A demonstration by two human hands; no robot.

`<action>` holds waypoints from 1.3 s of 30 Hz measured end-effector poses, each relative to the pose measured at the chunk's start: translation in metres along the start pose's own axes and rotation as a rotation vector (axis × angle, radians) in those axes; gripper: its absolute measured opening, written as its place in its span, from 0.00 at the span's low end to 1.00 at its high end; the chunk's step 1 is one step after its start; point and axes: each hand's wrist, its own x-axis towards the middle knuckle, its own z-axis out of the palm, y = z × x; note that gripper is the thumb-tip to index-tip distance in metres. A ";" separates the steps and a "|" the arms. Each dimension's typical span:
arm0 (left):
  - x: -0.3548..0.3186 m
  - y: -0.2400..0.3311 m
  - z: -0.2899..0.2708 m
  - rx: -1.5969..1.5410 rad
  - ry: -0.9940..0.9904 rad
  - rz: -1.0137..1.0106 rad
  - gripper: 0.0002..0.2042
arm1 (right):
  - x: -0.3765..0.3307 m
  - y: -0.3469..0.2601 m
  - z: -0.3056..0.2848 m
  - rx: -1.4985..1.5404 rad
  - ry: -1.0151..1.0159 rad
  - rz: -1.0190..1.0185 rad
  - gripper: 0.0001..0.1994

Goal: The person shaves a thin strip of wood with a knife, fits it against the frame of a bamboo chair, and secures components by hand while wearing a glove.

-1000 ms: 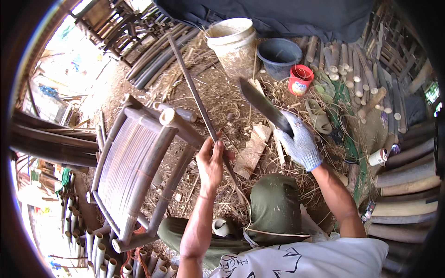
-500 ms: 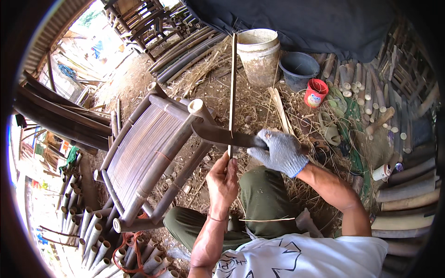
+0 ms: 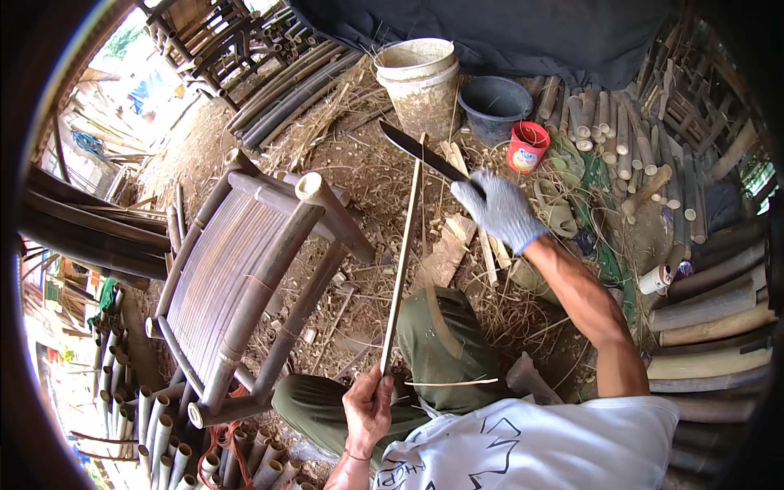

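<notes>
Glare, probably daylight, bleaches the left; outer edges curve.

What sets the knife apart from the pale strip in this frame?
The knife is dark and broad-bladed; the strip is pale and narrow. The strip looks longer than the knife. The gloved right hand holds the knife; the bare left hand holds the strip. Both are held near one end.
</notes>
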 end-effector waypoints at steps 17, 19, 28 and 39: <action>0.111 0.086 0.032 -0.529 -0.078 -0.068 0.22 | -0.085 -0.070 0.007 0.122 -0.012 -0.292 0.20; 0.114 0.088 0.036 -0.545 -0.081 -0.046 0.21 | -0.085 -0.075 0.006 0.088 -0.067 -0.255 0.19; 0.056 0.054 0.035 -0.527 -0.135 -0.131 0.22 | -0.021 -0.025 0.003 0.119 0.085 0.033 0.24; -0.005 0.012 0.000 -0.509 -0.130 -0.197 0.22 | -0.006 -0.009 -0.001 0.213 0.034 0.020 0.28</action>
